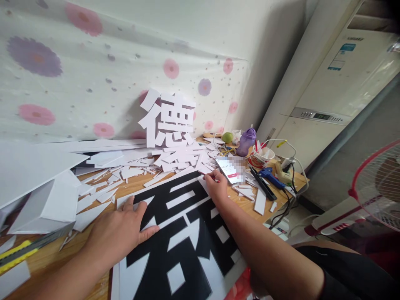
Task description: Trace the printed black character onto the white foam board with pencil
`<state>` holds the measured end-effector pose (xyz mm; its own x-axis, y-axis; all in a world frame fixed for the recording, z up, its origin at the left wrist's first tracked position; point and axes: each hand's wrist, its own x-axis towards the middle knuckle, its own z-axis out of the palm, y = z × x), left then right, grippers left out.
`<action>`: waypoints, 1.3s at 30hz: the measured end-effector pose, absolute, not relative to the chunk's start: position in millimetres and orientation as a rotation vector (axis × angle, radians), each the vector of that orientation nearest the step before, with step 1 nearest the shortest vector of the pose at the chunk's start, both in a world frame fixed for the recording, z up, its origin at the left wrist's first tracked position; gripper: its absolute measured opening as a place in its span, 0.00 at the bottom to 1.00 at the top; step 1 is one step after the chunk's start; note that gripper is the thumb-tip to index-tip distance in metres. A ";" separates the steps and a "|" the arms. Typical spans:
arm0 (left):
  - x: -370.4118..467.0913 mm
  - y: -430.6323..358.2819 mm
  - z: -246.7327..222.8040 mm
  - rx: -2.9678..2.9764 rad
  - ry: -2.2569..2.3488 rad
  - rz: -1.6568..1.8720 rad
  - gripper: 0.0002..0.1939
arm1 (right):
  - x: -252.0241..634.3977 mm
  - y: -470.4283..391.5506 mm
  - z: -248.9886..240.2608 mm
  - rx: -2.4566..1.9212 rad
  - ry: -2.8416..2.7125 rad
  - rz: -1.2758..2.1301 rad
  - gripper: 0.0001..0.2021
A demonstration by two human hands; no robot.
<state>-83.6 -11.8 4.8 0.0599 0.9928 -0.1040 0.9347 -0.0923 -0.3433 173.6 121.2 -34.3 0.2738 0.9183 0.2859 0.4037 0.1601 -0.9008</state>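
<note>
A white foam sheet printed with a large black character (184,246) lies on the wooden table (53,258) in front of me. My left hand (123,229) presses flat on the sheet's left part, fingers spread. My right hand (215,185) rests at the sheet's far edge and pinches a thin red-tipped tool, likely a knife or pen. Just beyond that hand lies a phone (231,168) with its screen lit. A white cut-out character (170,121) stands against the wall behind a heap of white offcuts (184,158).
Stacked white foam boards (34,171) fill the left side. A yellow-and-black ruler (17,252) lies at the near left. At the far right corner are a purple bottle (246,141), a cup (261,156), a blue glue gun (271,176) and cables. A fan (379,185) and air conditioner (337,96) stand to the right.
</note>
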 end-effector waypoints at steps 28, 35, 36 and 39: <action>-81.9 -10.3 4.5 -2.147 -1.964 0.455 0.31 | 168.6 119.4 -37.1 -1.320 -1.450 0.635 0.09; -81.7 -10.5 6.7 -2.156 -1.954 0.488 0.30 | 170.2 121.2 -36.7 -1.346 -1.383 0.615 0.07; -81.8 -10.7 6.6 -2.156 -1.951 0.486 0.30 | 170.4 121.6 -36.6 -1.350 -1.374 0.613 0.07; -81.9 -10.6 6.0 -2.144 -1.949 0.485 0.31 | 170.7 122.8 -36.7 -1.358 -1.339 0.605 0.07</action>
